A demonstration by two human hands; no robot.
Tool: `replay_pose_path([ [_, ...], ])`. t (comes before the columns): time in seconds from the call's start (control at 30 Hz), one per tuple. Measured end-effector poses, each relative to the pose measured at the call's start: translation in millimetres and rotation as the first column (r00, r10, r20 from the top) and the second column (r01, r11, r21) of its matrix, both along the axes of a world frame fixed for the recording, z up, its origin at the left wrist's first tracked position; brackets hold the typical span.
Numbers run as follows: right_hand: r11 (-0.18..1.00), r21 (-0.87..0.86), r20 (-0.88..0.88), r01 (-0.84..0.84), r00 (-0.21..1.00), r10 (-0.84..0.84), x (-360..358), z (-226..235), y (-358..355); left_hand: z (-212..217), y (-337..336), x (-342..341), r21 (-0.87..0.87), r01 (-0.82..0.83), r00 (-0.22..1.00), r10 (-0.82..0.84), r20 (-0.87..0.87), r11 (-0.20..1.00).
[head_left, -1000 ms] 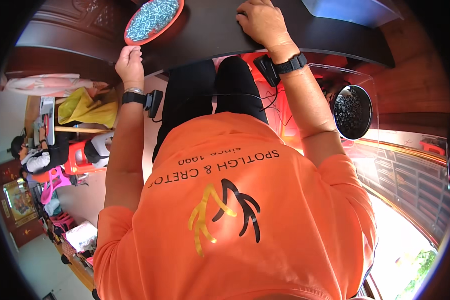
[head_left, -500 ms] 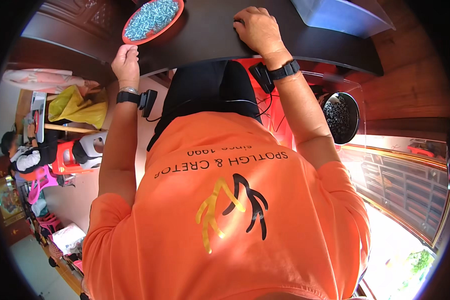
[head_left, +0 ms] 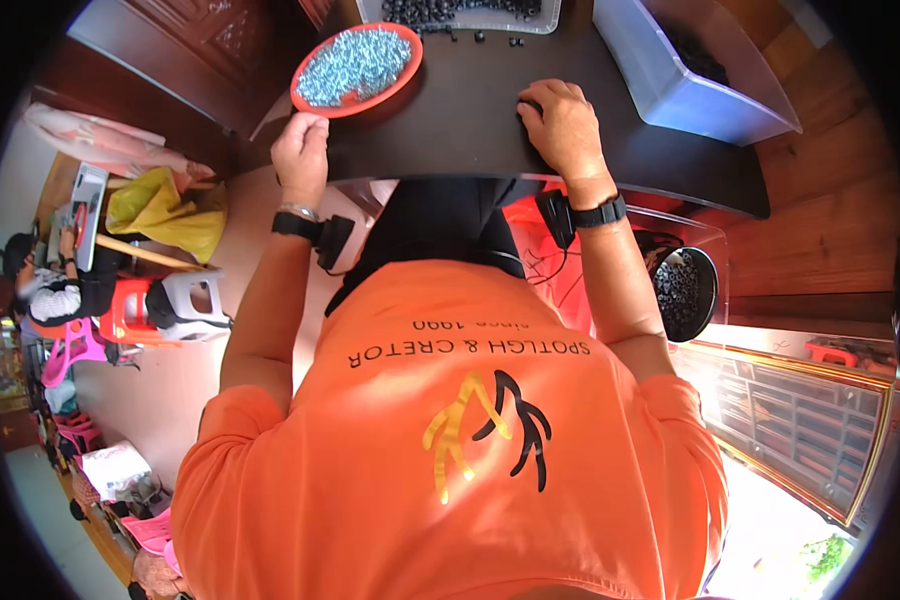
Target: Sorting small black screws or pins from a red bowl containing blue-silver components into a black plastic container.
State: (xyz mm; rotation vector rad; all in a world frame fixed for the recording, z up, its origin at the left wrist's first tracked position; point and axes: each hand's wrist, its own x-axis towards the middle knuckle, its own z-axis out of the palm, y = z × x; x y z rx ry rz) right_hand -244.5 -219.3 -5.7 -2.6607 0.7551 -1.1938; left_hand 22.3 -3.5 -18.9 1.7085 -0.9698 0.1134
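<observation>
A red oval plate heaped with small silvery metal pieces rests at the left of the dark table. My left hand is closed at the plate's near rim, fingertips against or just below it. Whether it grips the rim or a small piece cannot be seen. Farther right, my right hand lies on the tabletop with its fingers curled inward; anything in them is hidden. Several small black parts lie loose beyond the plate, in front of a grey tray of similar parts.
A translucent tub with dark contents stands at the table's right end. Below it, a black round container holds dark ring-like pieces. At left are a yellow bag, a red stool and another person.
The view has tilted, so everything sits lower and the grey tray with black parts has come into sight. My left hand stays by the plate; my right hand remains on the table.
</observation>
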Motion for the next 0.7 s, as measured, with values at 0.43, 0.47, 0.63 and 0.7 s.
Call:
replay_pose_path([
  [0.43,0.997,0.079,-0.035,-0.023,0.999,0.025,-3,11,5,4,7,-10,-0.081,0.144,0.971,-0.157,-0.182,0.986],
  [0.47,0.997,0.075,-0.045,-0.014,0.999,0.017,-3,14,6,5,8,-9,-0.069,0.147,0.964,-0.158,-0.212,0.987],
  [0.63,0.969,0.213,-0.249,-0.128,0.952,0.18,13,71,-5,12,20,-8,-0.055,0.189,0.926,-0.196,-0.323,0.981],
  [0.7,0.98,0.138,-0.217,-0.144,0.961,0.172,32,79,-27,15,19,-8,-0.061,0.249,0.891,-0.253,-0.376,0.967],
])
